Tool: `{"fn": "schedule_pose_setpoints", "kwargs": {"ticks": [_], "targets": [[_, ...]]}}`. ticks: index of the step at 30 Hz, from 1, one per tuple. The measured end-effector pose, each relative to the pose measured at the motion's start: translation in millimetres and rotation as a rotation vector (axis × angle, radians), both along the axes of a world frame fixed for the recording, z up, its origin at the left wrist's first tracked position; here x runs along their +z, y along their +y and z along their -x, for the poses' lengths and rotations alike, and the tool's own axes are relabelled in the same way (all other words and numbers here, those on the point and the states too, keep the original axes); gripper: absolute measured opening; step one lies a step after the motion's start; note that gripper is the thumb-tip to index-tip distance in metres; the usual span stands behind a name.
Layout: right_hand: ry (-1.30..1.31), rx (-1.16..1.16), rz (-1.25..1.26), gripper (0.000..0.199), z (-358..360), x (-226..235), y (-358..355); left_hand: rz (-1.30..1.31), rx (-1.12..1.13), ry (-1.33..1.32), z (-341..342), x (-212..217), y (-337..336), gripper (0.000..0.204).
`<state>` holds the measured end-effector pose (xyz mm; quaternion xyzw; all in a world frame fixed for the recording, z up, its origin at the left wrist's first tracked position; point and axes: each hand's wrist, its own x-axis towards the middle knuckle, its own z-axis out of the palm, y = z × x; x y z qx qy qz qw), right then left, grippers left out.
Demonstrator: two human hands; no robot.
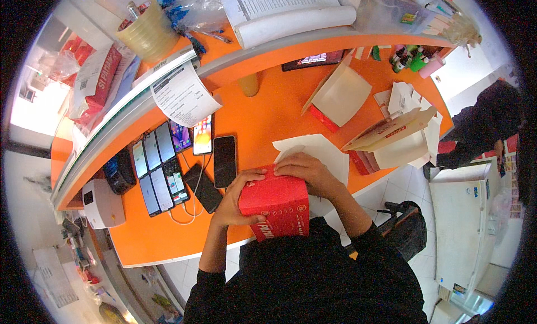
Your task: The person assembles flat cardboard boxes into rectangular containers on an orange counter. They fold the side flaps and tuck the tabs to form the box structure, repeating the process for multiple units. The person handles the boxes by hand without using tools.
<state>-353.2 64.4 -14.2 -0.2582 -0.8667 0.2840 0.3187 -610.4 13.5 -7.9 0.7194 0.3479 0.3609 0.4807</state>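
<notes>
I hold a red cardboard box (277,206) with white print close to my body, over the near edge of the orange counter (263,111). My left hand (235,198) grips its left side, fingers curled over the top edge. My right hand (307,170) presses on the box's top right corner. Just behind the box lies a flat white unfolded carton sheet (319,148).
Several phones (162,167) lie in rows at the left with a black phone (224,160) beside them. Half-folded cartons (341,94) (391,136) sit at the right. A paper slip (184,94), a beige cup (148,33) and a white device (103,203) are around. Another person (486,128) stands at far right.
</notes>
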Motion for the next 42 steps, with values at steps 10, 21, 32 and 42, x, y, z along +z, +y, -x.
{"fn": "schedule_pose_setpoints", "kwargs": {"ticks": [10, 21, 32, 42], "targets": [[0.100, -0.337, -0.126, 0.032, 3, -28, 43, 0.327, 0.336, -0.355, -8, -23, 7, 0.084], [0.113, -0.651, 0.243, 0.022, 2, -127, 31, -0.360, 0.322, 0.752, -42, -27, 42, 0.070], [0.130, -0.212, 0.668, 0.052, -70, -90, 19, -0.539, 0.126, 0.804, -87, -40, 53, 0.067], [0.067, -0.159, 0.554, 0.041, -76, -78, 32, -0.508, 0.088, 0.754, -87, -53, 61, 0.060]]}}
